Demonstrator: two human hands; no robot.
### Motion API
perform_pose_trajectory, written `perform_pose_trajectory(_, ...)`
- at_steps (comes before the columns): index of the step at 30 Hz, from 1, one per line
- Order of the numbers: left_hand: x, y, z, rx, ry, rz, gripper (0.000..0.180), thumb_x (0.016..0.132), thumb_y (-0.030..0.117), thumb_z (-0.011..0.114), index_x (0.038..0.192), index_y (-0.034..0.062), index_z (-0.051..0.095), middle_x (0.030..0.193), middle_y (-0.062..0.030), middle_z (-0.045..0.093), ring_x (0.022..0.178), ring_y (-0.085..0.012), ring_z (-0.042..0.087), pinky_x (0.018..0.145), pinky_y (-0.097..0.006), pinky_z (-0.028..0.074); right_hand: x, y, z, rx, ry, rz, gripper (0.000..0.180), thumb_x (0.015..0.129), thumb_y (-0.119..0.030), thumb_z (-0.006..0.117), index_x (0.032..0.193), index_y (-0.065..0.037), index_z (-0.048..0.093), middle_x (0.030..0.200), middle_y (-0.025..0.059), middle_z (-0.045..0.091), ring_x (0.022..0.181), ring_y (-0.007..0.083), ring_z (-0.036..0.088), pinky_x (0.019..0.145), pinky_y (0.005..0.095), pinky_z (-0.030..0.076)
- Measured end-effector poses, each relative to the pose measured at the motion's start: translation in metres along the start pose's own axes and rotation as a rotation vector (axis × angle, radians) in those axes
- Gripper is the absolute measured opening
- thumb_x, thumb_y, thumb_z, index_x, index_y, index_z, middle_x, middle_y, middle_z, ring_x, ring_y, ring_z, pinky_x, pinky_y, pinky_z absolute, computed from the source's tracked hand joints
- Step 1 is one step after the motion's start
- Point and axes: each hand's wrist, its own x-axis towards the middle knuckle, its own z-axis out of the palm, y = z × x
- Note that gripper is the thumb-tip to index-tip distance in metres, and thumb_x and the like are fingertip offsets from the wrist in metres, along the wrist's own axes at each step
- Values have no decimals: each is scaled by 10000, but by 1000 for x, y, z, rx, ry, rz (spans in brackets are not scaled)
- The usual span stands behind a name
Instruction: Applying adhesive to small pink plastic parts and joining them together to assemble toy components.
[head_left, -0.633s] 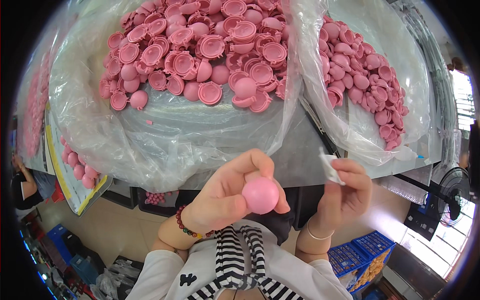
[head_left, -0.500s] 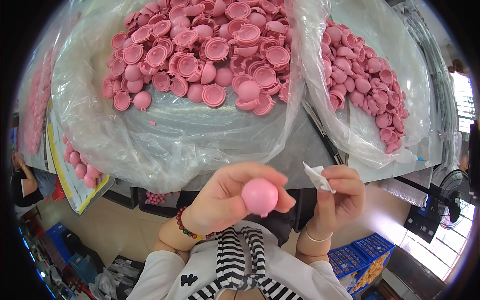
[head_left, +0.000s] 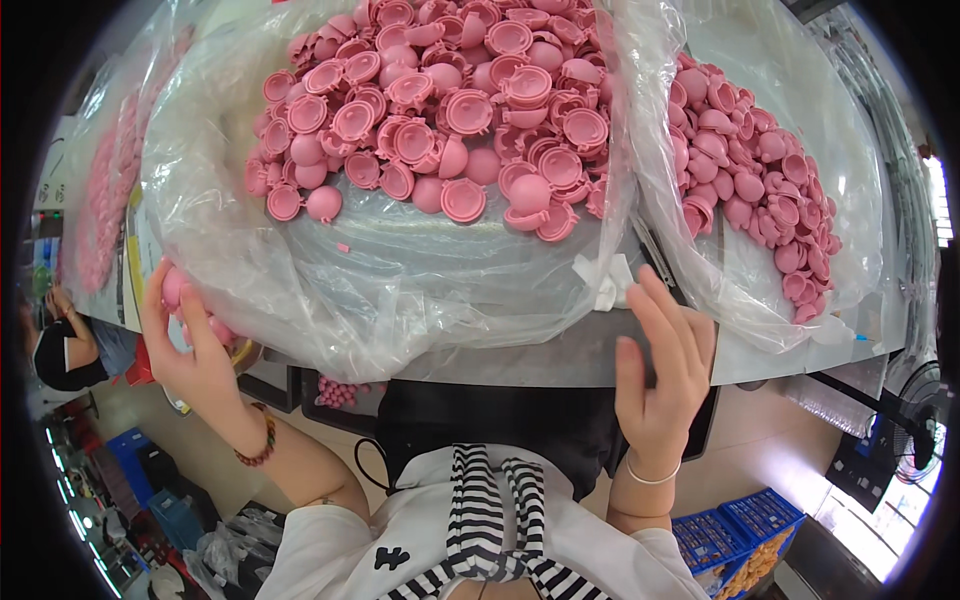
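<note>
At the far left, my left hand point(head_left: 195, 360) reaches over a small group of pink balls. One pink ball point(head_left: 175, 286) sits between its thumb and index finger. More pink balls point(head_left: 218, 331) show beside the thumb, partly covered by the hand. My right hand point(head_left: 662, 375) is open above the front edge of the table, fingers stretched and holding nothing. Just beyond its fingertips, a crumpled white tissue point(head_left: 606, 284) lies by the rim of the plastic sheet. Ahead, many pink hinged half-shells point(head_left: 466, 110) lie heaped on clear plastic sheeting point(head_left: 400, 335).
Another heap of pink shells point(head_left: 745, 150) fills a clear bag at the right. A dark bar point(head_left: 660, 260) lies between the two bags. Blue crates point(head_left: 735, 535) stand on the floor at lower right, near a black fan point(head_left: 915, 405). Another person point(head_left: 65, 345) is at far left.
My left hand has swung from the middle to the far left with the pink ball. My right hand has let go of the tissue, which now lies on the table.
</note>
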Motion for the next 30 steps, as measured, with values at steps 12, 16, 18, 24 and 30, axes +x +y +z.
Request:
perform_pose_trajectory(12,1,53,64,185,-535,407,274,709,-49,526,971,16,573,989,-93,571,876,-282,546,766,-324,426,-42,111,-75,-56,1091,308,263,794,-67,494,1029,49,479,994,137,516,873,179,471,754,274,380)
perform_pose_trajectory(16,0,57,63,104,-639,210,250,701,-51,524,935,26,567,880,-96,544,794,-279,530,720,-348,414,-49,154,-97,-33,1000,590,383,788,-103,551,1123,40,433,1066,123,494,955,192,468,819,298,386)
perform_pose_trajectory(18,3,53,64,118,-626,308,249,701,-52,524,933,30,565,860,-92,538,774,-276,525,709,-344,413,-47,163,-98,43,902,610,438,780,-139,597,1144,42,434,1099,134,504,962,191,487,838,296,381)
perform_pose_trajectory(24,0,65,67,75,-562,433,214,744,-52,504,932,33,562,885,-110,560,761,-247,531,694,-337,425,-36,184,-114,-138,652,649,378,787,-205,615,1059,42,529,954,95,586,814,132,532,718,243,420)
perform_pose_trajectory(30,-55,94,47,-1538,-712,-390,259,868,206,496,998,-17,476,1099,-252,480,707,-203,589,569,-272,494,-20,135,-93,-61,874,359,350,847,-216,528,1044,72,492,853,92,572,692,135,513,609,237,419)
